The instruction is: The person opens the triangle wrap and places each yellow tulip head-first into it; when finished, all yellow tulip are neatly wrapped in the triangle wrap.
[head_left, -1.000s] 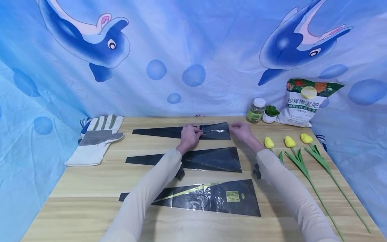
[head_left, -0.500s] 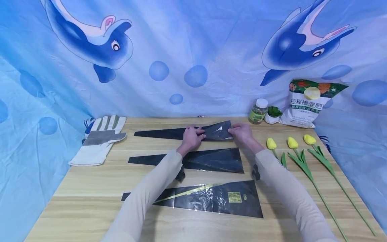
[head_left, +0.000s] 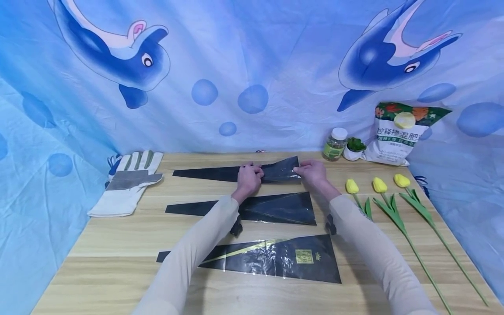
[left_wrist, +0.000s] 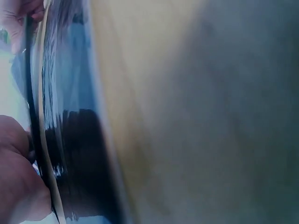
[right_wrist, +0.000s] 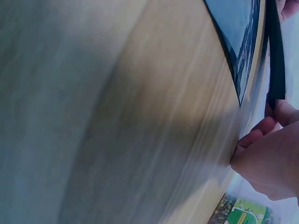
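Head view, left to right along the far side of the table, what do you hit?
Work glove → narrow end of the far black plastic sleeve → left hand → right hand → white-lidded jar → potted succulent → fertilizer bag.
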A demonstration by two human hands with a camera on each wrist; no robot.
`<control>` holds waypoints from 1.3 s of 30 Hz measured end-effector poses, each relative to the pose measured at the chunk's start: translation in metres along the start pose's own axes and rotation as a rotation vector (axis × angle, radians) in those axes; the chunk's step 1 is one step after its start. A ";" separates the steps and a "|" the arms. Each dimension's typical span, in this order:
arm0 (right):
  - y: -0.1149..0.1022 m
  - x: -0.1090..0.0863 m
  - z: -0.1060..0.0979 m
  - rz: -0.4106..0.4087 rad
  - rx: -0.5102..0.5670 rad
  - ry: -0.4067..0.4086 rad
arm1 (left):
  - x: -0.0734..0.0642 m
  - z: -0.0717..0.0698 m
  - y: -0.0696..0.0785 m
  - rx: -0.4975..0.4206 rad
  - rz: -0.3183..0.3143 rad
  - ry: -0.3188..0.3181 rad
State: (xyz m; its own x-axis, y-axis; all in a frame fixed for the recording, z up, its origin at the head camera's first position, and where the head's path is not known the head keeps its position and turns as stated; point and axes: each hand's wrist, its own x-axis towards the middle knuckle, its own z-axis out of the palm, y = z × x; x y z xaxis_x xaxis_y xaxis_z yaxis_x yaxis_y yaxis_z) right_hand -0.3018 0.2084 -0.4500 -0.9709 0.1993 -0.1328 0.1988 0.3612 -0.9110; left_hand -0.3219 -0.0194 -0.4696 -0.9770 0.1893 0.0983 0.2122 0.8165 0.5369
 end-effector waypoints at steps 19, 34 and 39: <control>0.003 -0.001 -0.001 -0.020 -0.042 0.004 | -0.004 0.001 0.010 0.082 0.060 -0.092; 0.003 0.003 -0.005 -0.004 -0.026 -0.116 | -0.006 -0.006 0.001 -0.210 0.050 0.016; 0.000 0.004 -0.011 -0.001 -0.106 -0.175 | -0.006 -0.005 -0.003 -0.326 0.033 0.094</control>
State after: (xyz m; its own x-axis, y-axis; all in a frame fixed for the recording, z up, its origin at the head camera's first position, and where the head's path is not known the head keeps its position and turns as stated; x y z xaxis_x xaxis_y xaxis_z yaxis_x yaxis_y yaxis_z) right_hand -0.3038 0.2195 -0.4465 -0.9776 0.0404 -0.2063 0.2017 0.4575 -0.8660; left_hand -0.3173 -0.0262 -0.4675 -0.9707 0.1488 0.1886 0.2402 0.5906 0.7704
